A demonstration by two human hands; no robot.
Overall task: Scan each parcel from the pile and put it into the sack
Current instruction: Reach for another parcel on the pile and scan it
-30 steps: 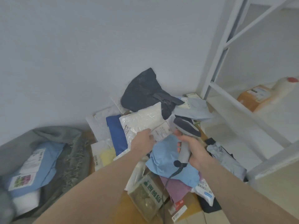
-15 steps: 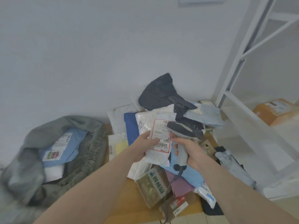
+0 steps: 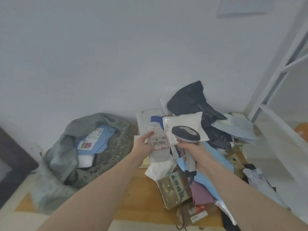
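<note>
Now: parcel and scanner both raised over the pile

We are holding our left hand (image 3: 144,144) out in front of us, forearm stretched forward, with the fingers curled round the left edge of a small grey parcel (image 3: 158,144) and the thumb lying across its face. The parcel is a soft, flat poly mailer, standing roughly upright in the air, and its white label with a red border and a black barcode is facing us. Our right hand (image 3: 194,151) is gripping the pale handle of a scanner (image 3: 186,135), fingers wrapped fully round it; its rounded, dark grey head is sitting just right of the parcel's label, and a dark cord is hanging from the base of the handle.

Both are hovering above the pile (image 3: 196,130) on the wooden counter (image 3: 141,197): a puffy white bubble mailer, crumpled dark fabric-like bags, smooth light blue and pink mailers, and a shiny box with green characters. To the left, the sack (image 3: 70,157) is sitting open, a coarse, fraying grey weave slumped into a ring, with a light blue labelled parcel (image 3: 98,144) lying inside. A white metal shelf frame (image 3: 273,90) is standing at the right.
</note>
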